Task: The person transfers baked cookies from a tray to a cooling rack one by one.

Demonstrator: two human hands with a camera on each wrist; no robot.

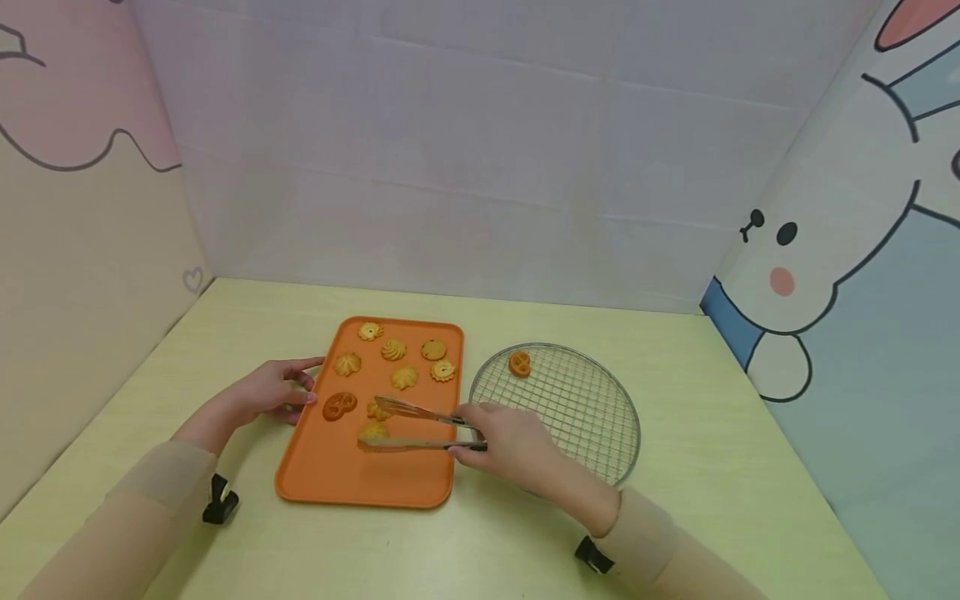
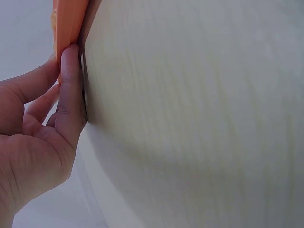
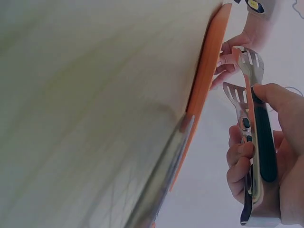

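Observation:
My left hand (image 1: 273, 392) pinches the left edge of an orange tray (image 1: 360, 483) between thumb and fingers; the left wrist view shows the fingertips at its rim. My right hand (image 1: 513, 442) grips metal tongs (image 3: 263, 142) with dark handle pads. The slotted tong tips stand apart over the tray, with nothing between them in the right wrist view. Beneath them in the head view lie two cookies, including a shell-like cookie (image 1: 373, 432), partly covered by the tongs. A brown pretzel (image 1: 340, 406) lies left of the tips. Several golden cookies (image 1: 403, 377) spread over the tray's upper half.
Right of the tray, a round wire rack (image 1: 585, 408) carries one pretzel (image 1: 520, 363); my right hand and forearm cover part of its near side. Both stand on a pale wooden table (image 1: 690, 400). Printed walls (image 1: 465, 167) enclose the back and sides.

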